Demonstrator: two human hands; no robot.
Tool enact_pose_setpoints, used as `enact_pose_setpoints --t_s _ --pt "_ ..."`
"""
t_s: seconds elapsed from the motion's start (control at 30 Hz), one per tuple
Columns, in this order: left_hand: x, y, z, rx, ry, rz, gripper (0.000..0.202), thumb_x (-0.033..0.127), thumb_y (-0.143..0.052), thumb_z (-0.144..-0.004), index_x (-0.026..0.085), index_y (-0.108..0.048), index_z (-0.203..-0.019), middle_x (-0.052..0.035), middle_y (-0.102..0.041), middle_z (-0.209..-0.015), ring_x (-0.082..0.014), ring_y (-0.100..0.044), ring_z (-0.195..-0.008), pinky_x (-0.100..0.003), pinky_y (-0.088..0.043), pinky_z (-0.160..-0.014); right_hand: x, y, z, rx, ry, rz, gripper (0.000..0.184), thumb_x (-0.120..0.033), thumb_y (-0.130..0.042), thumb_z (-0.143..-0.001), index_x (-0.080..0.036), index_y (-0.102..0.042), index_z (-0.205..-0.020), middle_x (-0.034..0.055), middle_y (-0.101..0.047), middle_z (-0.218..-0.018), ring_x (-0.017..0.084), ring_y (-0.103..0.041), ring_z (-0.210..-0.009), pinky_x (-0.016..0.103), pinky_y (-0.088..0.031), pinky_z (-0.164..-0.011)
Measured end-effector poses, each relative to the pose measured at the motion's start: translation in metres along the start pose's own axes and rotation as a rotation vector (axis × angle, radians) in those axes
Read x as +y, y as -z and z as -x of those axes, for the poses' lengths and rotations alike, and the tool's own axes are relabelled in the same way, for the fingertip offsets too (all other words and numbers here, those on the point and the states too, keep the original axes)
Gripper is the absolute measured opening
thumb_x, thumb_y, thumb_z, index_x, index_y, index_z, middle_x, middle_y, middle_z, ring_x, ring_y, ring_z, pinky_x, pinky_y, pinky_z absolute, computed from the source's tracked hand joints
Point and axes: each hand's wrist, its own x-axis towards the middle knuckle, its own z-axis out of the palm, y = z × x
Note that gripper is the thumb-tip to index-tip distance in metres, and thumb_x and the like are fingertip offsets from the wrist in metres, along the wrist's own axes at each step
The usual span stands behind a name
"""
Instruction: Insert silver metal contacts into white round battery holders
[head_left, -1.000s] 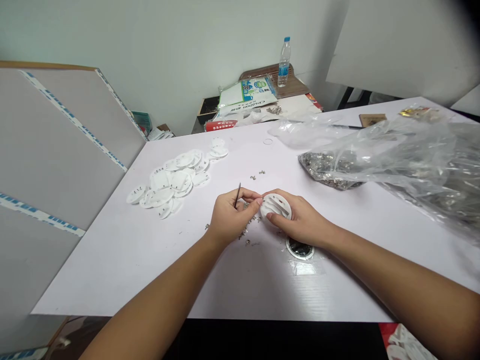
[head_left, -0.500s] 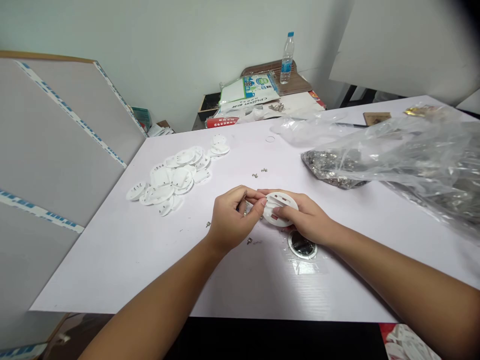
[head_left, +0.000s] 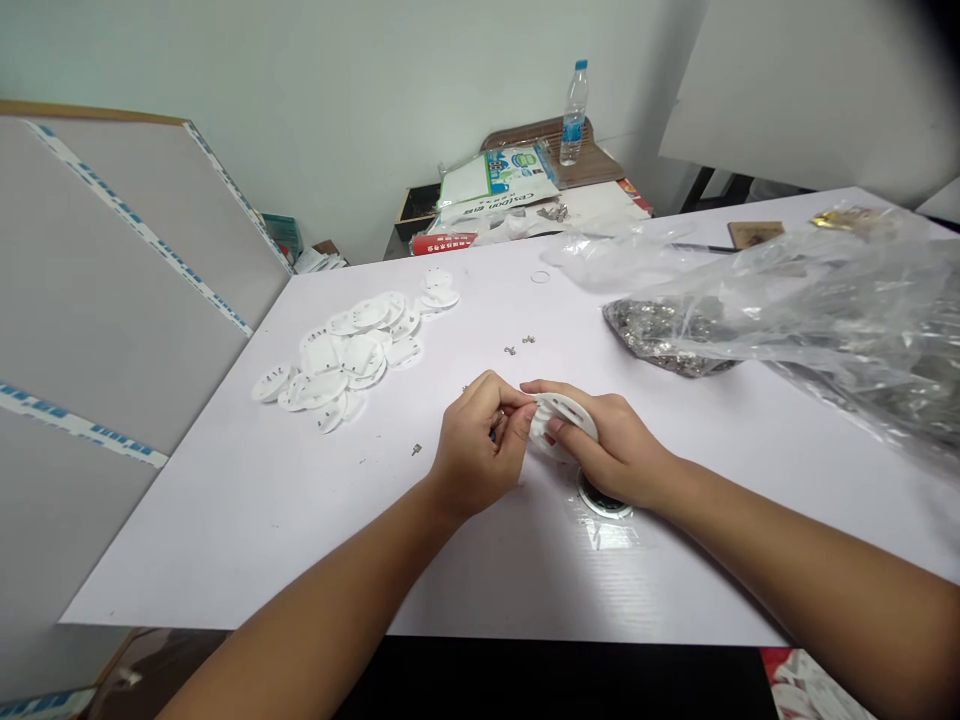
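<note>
The right hand (head_left: 611, 447) is curled over a round white plastic disc (head_left: 564, 425) and has hold of it, just right of the middle of the picture. The left hand (head_left: 480, 447) is almost shut, and its fingertips (head_left: 521, 405) pinch close by the left edge of the disc. The fingers hide what is in them, so you cannot tell what the left hand has hold of. Below the right hand, a black round thing with a white ring (head_left: 602, 503) sits partly hidden on a clear plastic sheet (head_left: 609, 535). The big white table (head_left: 187, 530) fills the middle of the picture. A few tiny metal clips (head_left: 510, 350) lie on it, and left of the hands is a pile of white discs (head_left: 345, 350). At the right, a big clear plastic bag (head_left: 832, 320) lies over a heap of small silver bits (head_left: 660, 340). Past the far edge of the table, a water bottle (head_left: 574, 115) stands on a brown board (head_left: 525, 140), near a printed bag (head_left: 499, 175). At the upper left stands a gray board with blue and white tape (head_left: 127, 300), and behind it all is a pale wall (head_left: 375, 100).
</note>
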Motion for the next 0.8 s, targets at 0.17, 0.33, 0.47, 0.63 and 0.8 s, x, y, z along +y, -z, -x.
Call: enact_pose_setpoints --t_s 0.17,0.33,0.47,0.63,0.8 --pt "0.0003 -0.0025 0.0021 0.022 -0.083 -0.022 0.01 0.008 -0.059 -0.085 0.017 -0.053 -0.086 0.0041 -0.044 -0.071 -0.0049 -0.036 -0.053 -0.02 -0.032 -0.049 0.0006 -0.0019 0.0008 -0.005 0.032 0.071 0.043 -0.019 -0.045 -0.095 -0.019 -0.048 -0.138 -0.0044 -0.062 -0.066 0.011 -0.054 -0.055 0.026 -0.044 -0.058" --pt "-0.0015 -0.0036 0.001 0.009 -0.063 -0.022 0.01 0.007 -0.059 -0.084 0.016 -0.053 -0.085 0.0039 -0.044 -0.071 -0.005 -0.037 -0.054 -0.02 -0.033 -0.05 0.0037 -0.0034 0.0022 0.002 0.07 0.113 0.044 -0.016 -0.045 -0.094 -0.019 -0.047 -0.138 -0.0021 -0.066 -0.075 0.013 -0.059 -0.064 0.027 -0.046 -0.064" --pt "-0.0032 -0.0043 0.0009 0.006 -0.072 -0.007 0.011 0.007 -0.059 -0.084 0.016 -0.053 -0.085 0.004 -0.043 -0.071 -0.005 -0.036 -0.055 -0.02 -0.033 -0.05 0.0037 -0.0043 0.0036 -0.001 0.05 0.118 0.044 -0.018 -0.044 -0.095 -0.02 -0.046 -0.139 -0.0033 -0.064 -0.071 0.012 -0.057 -0.06 0.027 -0.046 -0.062" --pt "-0.0027 -0.0056 0.003 0.024 -0.044 -0.004 0.011 0.007 -0.059 -0.084 0.016 -0.053 -0.087 0.0034 -0.044 -0.072 -0.0058 -0.038 -0.056 -0.02 -0.034 -0.051 0.0028 -0.0067 0.0044 0.015 0.045 0.11 0.043 -0.02 -0.044 -0.096 -0.019 -0.045 -0.139 -0.003 -0.064 -0.071 0.012 -0.056 -0.06 0.026 -0.046 -0.062" --pt "-0.0044 -0.0059 0.0036 0.003 0.032 0.044 0.008 0.01 -0.059 -0.086 0.016 -0.054 -0.086 0.0024 -0.046 -0.074 -0.006 -0.041 -0.057 -0.021 -0.035 -0.052 0.0029 -0.0071 0.005 0.018 0.039 0.09 0.041 -0.02 -0.044 -0.096 -0.018 -0.046 -0.138 -0.0025 -0.065 -0.073 0.012 -0.057 -0.062 0.026 -0.045 -0.062"
